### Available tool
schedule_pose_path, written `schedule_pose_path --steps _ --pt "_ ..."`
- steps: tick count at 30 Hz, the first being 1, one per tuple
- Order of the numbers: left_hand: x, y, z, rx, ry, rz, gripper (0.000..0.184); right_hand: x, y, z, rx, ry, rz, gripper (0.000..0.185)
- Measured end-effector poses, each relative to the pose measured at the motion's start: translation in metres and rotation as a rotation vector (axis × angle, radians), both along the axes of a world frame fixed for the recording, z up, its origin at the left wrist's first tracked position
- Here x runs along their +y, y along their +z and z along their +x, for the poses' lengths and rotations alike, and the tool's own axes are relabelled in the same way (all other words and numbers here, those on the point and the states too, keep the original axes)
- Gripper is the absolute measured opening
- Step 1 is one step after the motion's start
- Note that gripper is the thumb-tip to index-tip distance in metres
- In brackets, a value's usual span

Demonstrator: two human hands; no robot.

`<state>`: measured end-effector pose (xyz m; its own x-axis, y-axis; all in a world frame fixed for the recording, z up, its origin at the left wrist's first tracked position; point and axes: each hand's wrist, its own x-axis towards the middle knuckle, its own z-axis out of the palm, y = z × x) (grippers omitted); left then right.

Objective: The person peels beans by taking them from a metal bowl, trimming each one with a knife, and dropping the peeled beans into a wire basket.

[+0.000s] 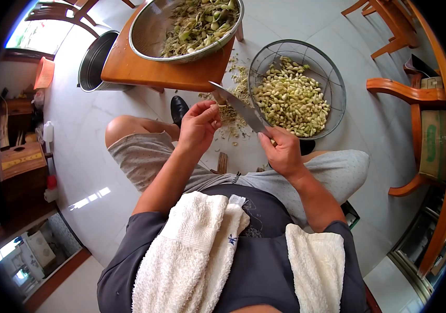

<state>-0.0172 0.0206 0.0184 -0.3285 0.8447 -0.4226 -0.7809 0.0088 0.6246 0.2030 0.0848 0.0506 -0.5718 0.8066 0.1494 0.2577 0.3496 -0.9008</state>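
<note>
My right hand (281, 151) is wrapped around the handle of a knife (244, 110), its broad blade slanting up to the left. Just left of the blade, my left hand (200, 127) has its fingers curled in a pinch. Whatever it may hold is too small to make out. A round wire-mesh basket (339, 86) stands on the floor beyond my right hand, with trimmed pale bulbs (291, 96) heaped inside. On a wooden stool (181, 76) sits a metal colander (142, 39) of bulbs (202, 28) with stems and dry skins.
Trimmings (236, 117) litter the floor between stool and basket. A metal bucket (93, 60) stands left of the stool. Wooden chairs (408, 88) and a cardboard box (435, 141) line the right side. A white towel (186, 245) hangs over my chest.
</note>
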Motion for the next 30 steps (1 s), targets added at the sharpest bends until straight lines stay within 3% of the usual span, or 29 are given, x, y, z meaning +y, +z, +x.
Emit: schedule_pose_path --steps 12,17,24,27,30 --pt "0.001 -0.001 0.012 0.077 -0.007 -0.011 0.013 -0.004 -0.008 -0.002 -0.142 0.019 0.031 0.013" --pt "-0.007 -0.01 0.015 -0.01 0.009 -0.182 0.016 -0.004 -0.015 -0.001 -0.252 -0.015 0.04 0.014" --pt "-0.01 0.004 0.013 -0.07 0.015 -0.162 0.02 0.004 0.004 0.0 -0.18 -0.136 -0.088 0.016" --pt "-0.009 0.027 0.011 0.068 -0.089 -0.091 0.021 0.013 -0.002 0.006 -0.306 -0.126 -0.136 0.019" --pt "0.018 0.064 0.018 0.378 -0.228 -0.084 0.026 0.019 -0.021 0.016 -0.502 -0.025 -0.087 0.021"
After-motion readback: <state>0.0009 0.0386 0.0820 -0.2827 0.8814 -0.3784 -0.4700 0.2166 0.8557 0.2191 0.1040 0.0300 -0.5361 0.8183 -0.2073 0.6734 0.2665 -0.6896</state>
